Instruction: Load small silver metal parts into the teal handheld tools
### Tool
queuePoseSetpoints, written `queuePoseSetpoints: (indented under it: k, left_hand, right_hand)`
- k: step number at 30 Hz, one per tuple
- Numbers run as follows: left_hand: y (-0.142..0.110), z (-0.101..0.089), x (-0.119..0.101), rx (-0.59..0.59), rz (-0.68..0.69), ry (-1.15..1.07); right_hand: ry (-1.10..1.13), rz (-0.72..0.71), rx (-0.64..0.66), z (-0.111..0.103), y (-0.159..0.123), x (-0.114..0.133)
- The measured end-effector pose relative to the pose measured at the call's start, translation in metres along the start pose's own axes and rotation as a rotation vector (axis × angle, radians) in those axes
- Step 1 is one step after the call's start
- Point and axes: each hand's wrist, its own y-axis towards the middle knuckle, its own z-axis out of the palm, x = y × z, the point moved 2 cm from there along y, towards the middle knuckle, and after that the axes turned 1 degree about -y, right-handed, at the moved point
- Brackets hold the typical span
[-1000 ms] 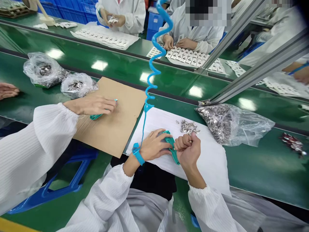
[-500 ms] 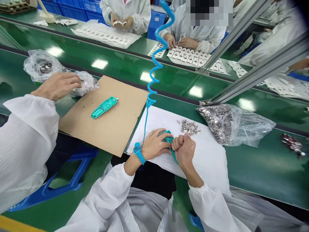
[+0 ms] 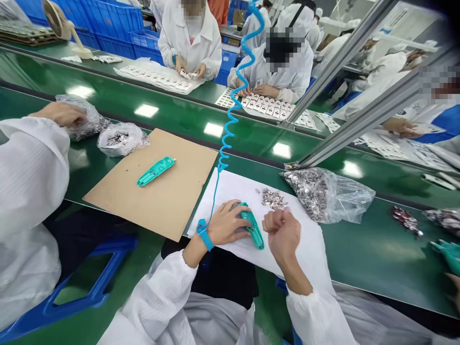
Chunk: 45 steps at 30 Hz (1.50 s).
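Green worktops (image 3: 377,254) fill this factory room, with blue plastic crates (image 3: 108,28) stacked behind and two co-workers in white coats handling white card sheets (image 3: 154,79) across the far worktop. On the near worktop lie three clear plastic bags of silver scraps: a first bag (image 3: 89,120) under a co-worker's hand (image 3: 61,114) near the left end, a second bag (image 3: 120,139) just beside it, and a third bag (image 3: 325,196) toward the right, just past a white paper sheet (image 3: 230,191). A small heap of loose silver pieces (image 3: 272,198) sits on that sheet. To its left lies a cardboard sheet (image 3: 151,191) carrying one teal plastic handheld tool (image 3: 155,171). A second teal tool (image 3: 252,226) sits on the white sheet, clasped by the person's left hand (image 3: 228,223), whose fingers curl over it. A blue wrist strap (image 3: 204,235) circles that wrist, and a blue coiled cord (image 3: 233,110) rises from it. The right hand (image 3: 282,235) is closed in a fist just beside the second teal tool, apart from it; whether it grips anything small is hidden. A third teal tool (image 3: 449,256) shows at the right edge. Half a second earlier, the right fist pressed against the second teal tool, and the co-worker's hand lay on the second bag.
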Motion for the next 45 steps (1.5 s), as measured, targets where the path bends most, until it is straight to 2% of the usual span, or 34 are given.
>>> queuePoseSetpoints:
  k: [4,8,11,17,28,34,37,45]
  left_hand:
    - [0.000,-0.001,-0.005,0.002,-0.013,0.012]
    - [0.004,-0.004,-0.015,-0.011,0.025,0.117]
    - [0.005,-0.004,-0.021,-0.010,0.055,0.149]
    - [0.004,0.000,-0.021,0.029,0.019,0.123]
    - [0.002,0.009,-0.013,-0.032,0.003,0.024]
    - [0.002,0.008,-0.014,-0.019,-0.004,0.026]
    - [0.002,0.007,-0.015,-0.008,-0.011,0.031]
    - [0.002,0.008,-0.016,-0.002,-0.018,0.040]
  right_hand:
    - [0.107,0.014,-0.096,-0.023,-0.011,0.015]
    - [0.194,0.049,-0.025,-0.033,-0.021,0.004]
    - [0.208,0.049,0.006,-0.032,-0.023,-0.007]
    - [0.224,0.047,-0.036,-0.034,-0.028,-0.022]
    - [0.199,0.032,-0.087,-0.033,-0.035,-0.022]
    - [0.096,0.047,-0.237,-0.029,-0.038,-0.033]
    - [0.051,0.065,-0.269,-0.026,-0.038,-0.037]
    - [0.120,0.016,-0.210,-0.028,-0.041,-0.024]
